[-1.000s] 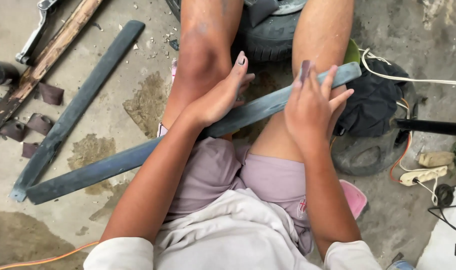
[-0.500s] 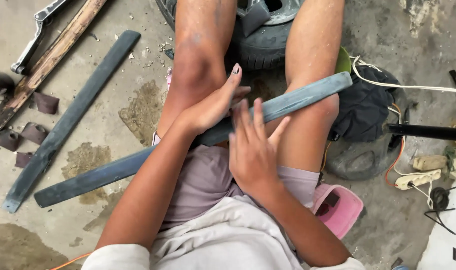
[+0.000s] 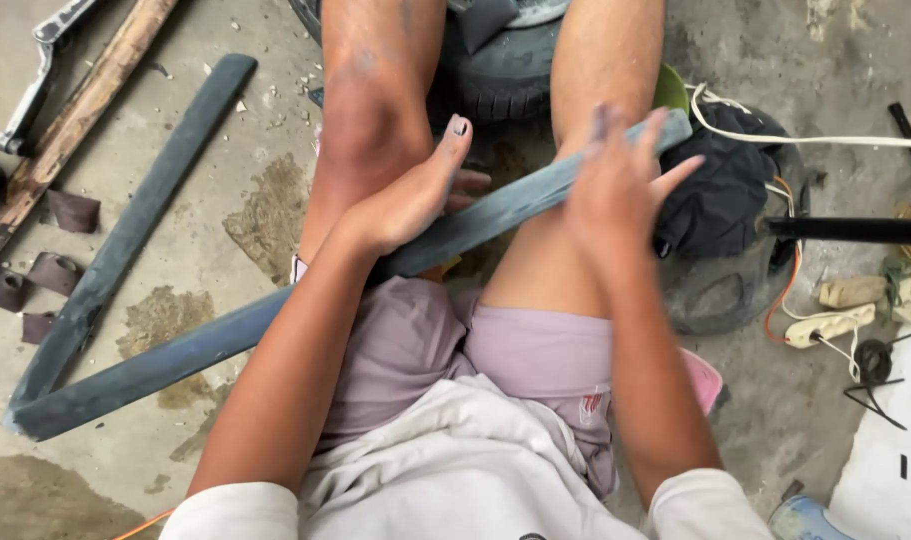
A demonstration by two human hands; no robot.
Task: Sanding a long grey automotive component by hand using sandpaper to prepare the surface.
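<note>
A long grey-blue flat strip (image 3: pixel 165 365) lies slanted across my thighs, its low end on the concrete at the left and its high end by my right knee. My left hand (image 3: pixel 410 195) grips the strip near its middle, thumb up against my left knee. My right hand (image 3: pixel 615 185) is blurred with motion and presses flat on the strip's upper end, fingers spread. Whether something thin lies under that palm cannot be seen.
A second grey strip (image 3: pixel 135 225) lies on the floor at the left, beside a wooden stick (image 3: pixel 70 130) and dark scraps (image 3: pixel 70 210). A tyre (image 3: pixel 495 75) sits between my shins. A dark cloth (image 3: pixel 725 195), cords and a black bar (image 3: pixel 855 230) lie right.
My right hand slid down the strip toward my lap, then back up to its upper end. My left hand kept its hold. The strip stayed across my legs.
</note>
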